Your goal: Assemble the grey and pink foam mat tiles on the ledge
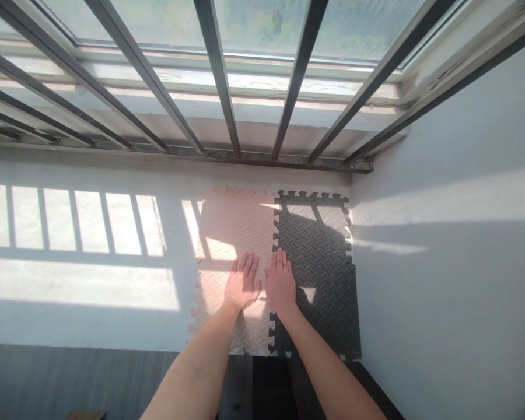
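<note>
Left forearm (190, 364) and right forearm (328, 370) reach forward; left hand (242, 282), right hand (280, 282) flat, palms down, fingers extended, side by side, nearly touching.

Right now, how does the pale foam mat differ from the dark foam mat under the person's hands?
The pale foam mat is beige; the dark foam mat is charcoal grey. The pale mat lies on the left, under the left hand; the dark mat lies on the right, under the right hand. The pale mat catches more sunlight. Both have interlocking puzzle edges and a textured surface.
</note>
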The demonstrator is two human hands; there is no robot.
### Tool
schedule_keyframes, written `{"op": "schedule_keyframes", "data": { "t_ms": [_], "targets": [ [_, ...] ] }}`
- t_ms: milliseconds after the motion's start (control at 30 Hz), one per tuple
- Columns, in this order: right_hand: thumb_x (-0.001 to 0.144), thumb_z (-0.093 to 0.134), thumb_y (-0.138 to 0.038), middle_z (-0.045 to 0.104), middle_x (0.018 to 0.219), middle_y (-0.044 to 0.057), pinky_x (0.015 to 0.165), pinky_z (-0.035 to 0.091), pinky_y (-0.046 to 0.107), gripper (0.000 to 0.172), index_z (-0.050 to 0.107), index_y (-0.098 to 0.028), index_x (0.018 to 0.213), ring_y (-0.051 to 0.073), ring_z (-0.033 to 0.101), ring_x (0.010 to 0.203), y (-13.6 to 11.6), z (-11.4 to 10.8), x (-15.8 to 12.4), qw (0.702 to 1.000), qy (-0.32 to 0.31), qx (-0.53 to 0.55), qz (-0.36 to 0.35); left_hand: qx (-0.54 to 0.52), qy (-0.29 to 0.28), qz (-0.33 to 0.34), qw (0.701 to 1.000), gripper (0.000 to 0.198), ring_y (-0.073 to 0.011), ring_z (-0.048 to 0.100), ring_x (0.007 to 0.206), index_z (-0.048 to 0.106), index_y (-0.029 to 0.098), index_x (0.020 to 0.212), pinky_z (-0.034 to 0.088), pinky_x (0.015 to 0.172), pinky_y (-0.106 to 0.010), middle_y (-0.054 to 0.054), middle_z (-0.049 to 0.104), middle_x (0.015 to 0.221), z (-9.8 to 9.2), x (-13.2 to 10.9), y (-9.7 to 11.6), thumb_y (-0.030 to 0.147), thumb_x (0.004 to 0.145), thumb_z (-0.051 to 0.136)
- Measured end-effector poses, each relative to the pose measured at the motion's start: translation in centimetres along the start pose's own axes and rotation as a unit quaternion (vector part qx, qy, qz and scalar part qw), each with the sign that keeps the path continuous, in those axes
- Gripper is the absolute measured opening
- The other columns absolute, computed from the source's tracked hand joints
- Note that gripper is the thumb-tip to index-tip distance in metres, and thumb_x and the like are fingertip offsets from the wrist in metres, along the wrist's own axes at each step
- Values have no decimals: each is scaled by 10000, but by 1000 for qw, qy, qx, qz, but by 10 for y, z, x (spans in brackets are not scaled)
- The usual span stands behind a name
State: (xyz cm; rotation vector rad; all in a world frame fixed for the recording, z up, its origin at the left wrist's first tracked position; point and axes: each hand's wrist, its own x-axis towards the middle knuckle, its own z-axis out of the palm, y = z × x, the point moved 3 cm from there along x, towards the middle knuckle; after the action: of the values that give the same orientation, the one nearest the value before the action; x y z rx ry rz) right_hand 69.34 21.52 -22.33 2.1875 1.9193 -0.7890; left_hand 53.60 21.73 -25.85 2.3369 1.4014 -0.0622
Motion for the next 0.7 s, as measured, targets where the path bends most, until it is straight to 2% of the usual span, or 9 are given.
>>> {"op": "schedule_keyframes", "data": {
  "t_ms": [200, 367, 467, 567, 633, 700],
  "targets": [
    [1070, 445, -229, 215, 1821, 238, 1385, 266, 554, 696, 345, -7, 1722, 347, 255, 1711, -2, 31, -51, 999, -33, 11, -1, -8, 13, 2, 1000, 762, -371, 270, 1701, 407, 149, 1725, 163, 1385, -590, -152, 383, 1792, 0, 0, 0, 401, 1014, 515],
    [1062, 524, -334, 191, 1821, 273, 1396, 207, 605, 775, 322, 32, 1715, 394, 194, 1719, -8, 48, -51, 999, -25, 11, 29, -2, 22, 22, 1000, 758, -352, 234, 1715, 364, 117, 1735, 164, 1392, -565, -168, 368, 1798, 2, 0, 0, 387, 1036, 478],
    [1053, 544, -376, 161, 1837, 233, 1407, 185, 561, 815, 294, -11, 1737, 355, 160, 1731, -3, 36, -43, 998, -45, 40, 5, -2, 42, 30, 999, 730, -356, 242, 1712, 390, 70, 1709, 193, 1386, -555, -199, 370, 1790, 0, 3, -1, 365, 1045, 452],
    [1053, 518, -345, 249, 1834, 156, 1392, 254, 484, 730, 375, -109, 1729, 289, 250, 1715, 3, 3, -52, 995, -71, 73, 0, -13, 41, 51, 998, 719, -360, 315, 1685, 421, 72, 1691, 269, 1357, -562, -213, 413, 1763, -16, 6, -4, 335, 1023, 452],
    [1059, 484, -315, 360, 1793, 173, 1357, 335, 480, 662, 461, -102, 1686, 293, 333, 1686, 1, -20, -79, 995, -57, 76, 34, -21, 1, 81, 996, 707, -347, 378, 1657, 449, 66, 1672, 335, 1328, -535, -225, 457, 1734, -37, 3, -6, 317, 1011, 451],
    [1062, 461, -297, 454, 1740, 204, 1320, 399, 489, 624, 525, -74, 1641, 313, 385, 1661, -8, -31, -126, 992, -35, 87, 79, -20, -53, 70, 996, 679, -341, 429, 1625, 486, 54, 1640, 375, 1302, -524, -243, 499, 1698, -64, -9, -10, 296, 1006, 450]
  ]
}}
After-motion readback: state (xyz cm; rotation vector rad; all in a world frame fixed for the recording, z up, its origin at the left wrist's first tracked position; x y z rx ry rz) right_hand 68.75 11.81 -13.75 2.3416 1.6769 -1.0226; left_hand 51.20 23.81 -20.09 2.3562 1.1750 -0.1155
